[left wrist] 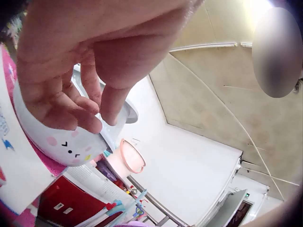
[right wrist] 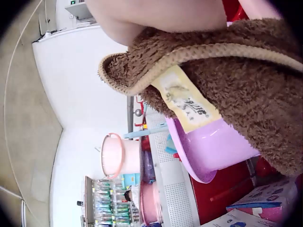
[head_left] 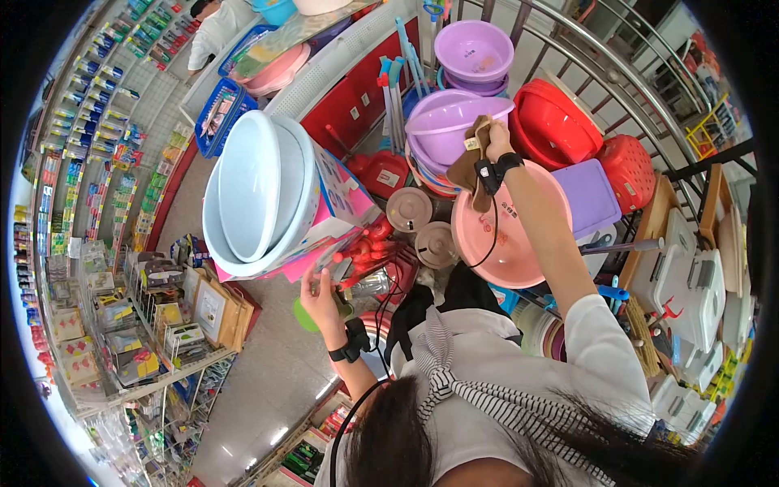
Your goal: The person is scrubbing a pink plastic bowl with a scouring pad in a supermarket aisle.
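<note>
A brown cloth (head_left: 468,166) with a cream edge and a pale label hangs from my right hand (head_left: 499,140), which grips it over the purple basins (head_left: 442,130) and beside the pink basin (head_left: 513,231). In the right wrist view the fuzzy brown cloth (right wrist: 246,90) fills much of the right side. My left hand (head_left: 322,304) is raised below the pale blue basins (head_left: 260,191), its fingers loosely bent and holding nothing. In the left wrist view the fingers of my left hand (left wrist: 71,101) show in front of a pale basin with a printed face (left wrist: 66,146).
Red basins (head_left: 552,122) and a purple lid (head_left: 588,195) stand at the right, near a metal railing (head_left: 617,77). Round clear-lidded containers (head_left: 409,209) and red items (head_left: 369,247) lie between my arms. Shelves of small goods (head_left: 101,105) line the left.
</note>
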A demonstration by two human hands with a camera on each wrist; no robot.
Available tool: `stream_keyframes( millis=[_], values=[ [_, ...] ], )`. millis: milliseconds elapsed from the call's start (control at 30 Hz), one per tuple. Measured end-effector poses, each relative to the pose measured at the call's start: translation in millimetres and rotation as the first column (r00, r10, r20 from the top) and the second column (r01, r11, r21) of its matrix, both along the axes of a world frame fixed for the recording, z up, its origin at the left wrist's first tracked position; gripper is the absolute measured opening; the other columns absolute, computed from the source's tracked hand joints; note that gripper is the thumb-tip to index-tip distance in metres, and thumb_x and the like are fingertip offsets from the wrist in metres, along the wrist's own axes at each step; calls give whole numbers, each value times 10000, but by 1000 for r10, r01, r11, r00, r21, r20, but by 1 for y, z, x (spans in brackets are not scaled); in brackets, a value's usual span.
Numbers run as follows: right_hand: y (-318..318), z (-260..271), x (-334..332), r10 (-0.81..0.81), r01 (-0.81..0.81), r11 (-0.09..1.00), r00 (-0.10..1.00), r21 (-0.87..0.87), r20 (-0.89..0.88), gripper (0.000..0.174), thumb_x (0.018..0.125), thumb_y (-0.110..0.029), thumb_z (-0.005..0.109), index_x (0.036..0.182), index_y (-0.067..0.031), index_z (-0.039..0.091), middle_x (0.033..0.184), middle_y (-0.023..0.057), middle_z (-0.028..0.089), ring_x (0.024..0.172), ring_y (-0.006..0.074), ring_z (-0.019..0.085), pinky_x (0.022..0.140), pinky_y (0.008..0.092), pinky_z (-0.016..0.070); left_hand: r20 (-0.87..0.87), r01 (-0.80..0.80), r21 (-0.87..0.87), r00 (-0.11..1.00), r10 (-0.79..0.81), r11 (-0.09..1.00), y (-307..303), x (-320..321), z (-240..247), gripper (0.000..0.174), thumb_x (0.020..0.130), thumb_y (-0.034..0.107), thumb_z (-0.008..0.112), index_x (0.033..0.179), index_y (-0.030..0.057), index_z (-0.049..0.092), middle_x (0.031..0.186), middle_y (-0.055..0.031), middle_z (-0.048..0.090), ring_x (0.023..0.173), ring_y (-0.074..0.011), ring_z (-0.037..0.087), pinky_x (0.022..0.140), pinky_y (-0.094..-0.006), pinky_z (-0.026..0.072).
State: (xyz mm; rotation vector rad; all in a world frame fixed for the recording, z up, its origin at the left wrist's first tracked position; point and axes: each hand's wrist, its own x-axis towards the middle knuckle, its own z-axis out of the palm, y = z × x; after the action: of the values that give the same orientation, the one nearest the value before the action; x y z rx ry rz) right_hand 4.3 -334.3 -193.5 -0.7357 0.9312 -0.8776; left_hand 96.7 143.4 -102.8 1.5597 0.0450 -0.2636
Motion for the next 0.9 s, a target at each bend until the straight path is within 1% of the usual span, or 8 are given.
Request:
stream_keyframes(
  millis=[100,267,333,367,467,633,800,900],
  values=[
    [-20,-52,12,-79,84,994,994,64,-79,331,974,-203,290,996,-53,584,835,147,625,713,321,635,684,472,542,-13,-9,89,1000,10,996,11,-1,-8,315,884,112,686,1171,21,596,826,26,535,663,-71,568,584,-208,443],
    [-46,-113,13,43,-26,984,994,177,-98,329,947,-180,296,940,-23,585,818,167,613,694,344,625,629,495,536,-26,19,96,1000,-17,995,8,-3,-10,275,904,117,661,1158,21,615,801,27,544,675,-67,548,590,-212,433],
    [-49,-122,5,283,-271,959,943,86,-178,303,931,-171,348,936,-7,602,823,155,615,676,321,618,611,479,526,-30,38,97,999,-35,995,3,-2,-15,276,912,117,650,1166,18,606,791,22,555,679,-70,557,596,-210,431],
    [-16,-43,-2,306,-289,952,858,105,-413,275,930,-212,456,956,11,615,840,149,623,672,299,617,595,458,517,-20,71,94,997,-69,993,0,-1,-17,284,915,122,647,1175,18,600,793,22,557,682,-72,561,600,-209,430],
    [-4,-17,-11,267,-277,959,826,55,-497,450,904,-347,626,1031,84,612,953,172,645,770,269,632,657,431,513,-36,146,61,989,-144,987,-13,1,-14,299,915,127,647,1186,12,592,816,15,570,686,-84,576,618,-216,444],
    [-15,-30,-17,286,-239,958,825,156,-487,550,886,-416,634,1041,112,619,953,179,652,786,249,629,676,432,512,-44,258,72,966,-255,964,-24,4,-6,309,924,142,636,1201,13,589,844,10,589,690,-92,584,641,-223,452],
    [-2,-15,-7,181,-242,968,862,-72,-473,493,883,-369,606,923,120,652,873,208,675,724,295,670,607,420,530,-36,240,68,971,-238,968,-16,-2,3,295,942,164,613,1196,14,590,840,6,591,703,-85,581,636,-218,448],
    [-24,-49,-5,208,-263,963,851,-50,-482,421,892,-320,571,937,93,637,837,194,661,687,301,671,588,410,537,-44,183,109,983,-179,977,-4,-5,-1,284,949,172,605,1187,17,592,814,13,585,695,-76,577,625,-214,446]
  ],
)
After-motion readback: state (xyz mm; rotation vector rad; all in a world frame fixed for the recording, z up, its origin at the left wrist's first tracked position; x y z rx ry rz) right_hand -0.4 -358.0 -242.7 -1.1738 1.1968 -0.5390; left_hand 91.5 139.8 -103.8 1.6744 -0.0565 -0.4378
